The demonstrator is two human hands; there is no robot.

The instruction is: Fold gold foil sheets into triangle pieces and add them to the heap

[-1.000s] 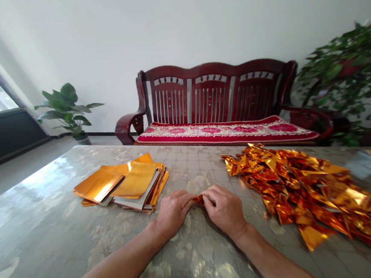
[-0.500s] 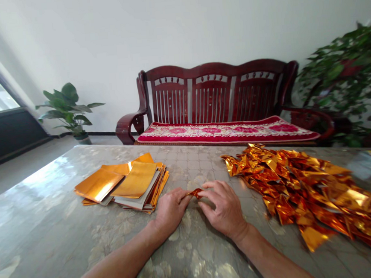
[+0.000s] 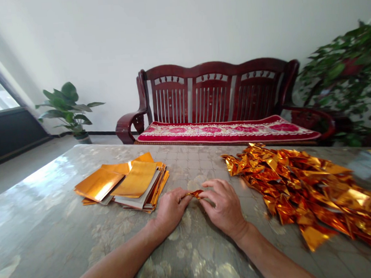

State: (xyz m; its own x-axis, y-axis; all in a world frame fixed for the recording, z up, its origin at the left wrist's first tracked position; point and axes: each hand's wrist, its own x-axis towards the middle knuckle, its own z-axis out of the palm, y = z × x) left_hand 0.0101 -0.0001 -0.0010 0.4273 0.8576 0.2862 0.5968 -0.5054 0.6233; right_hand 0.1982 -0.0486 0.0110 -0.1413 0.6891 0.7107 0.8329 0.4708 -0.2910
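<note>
The small piece of metallic orange foil (image 3: 196, 194) was at the centre of the frame, below mid-height. It was judged liable to tear or crease askew if both pinches pulled unevenly, or to slip if the right one slackened. It lay between the hands: the left hand (image 3: 172, 210) pinched its left end; the right hand (image 3: 223, 205) had thumb and forefinger at its right end, other fingers spread. Foil-faced sheets (image 3: 135, 179) lay left of centre, a heap of folded foil (image 3: 304, 185) right.
</note>
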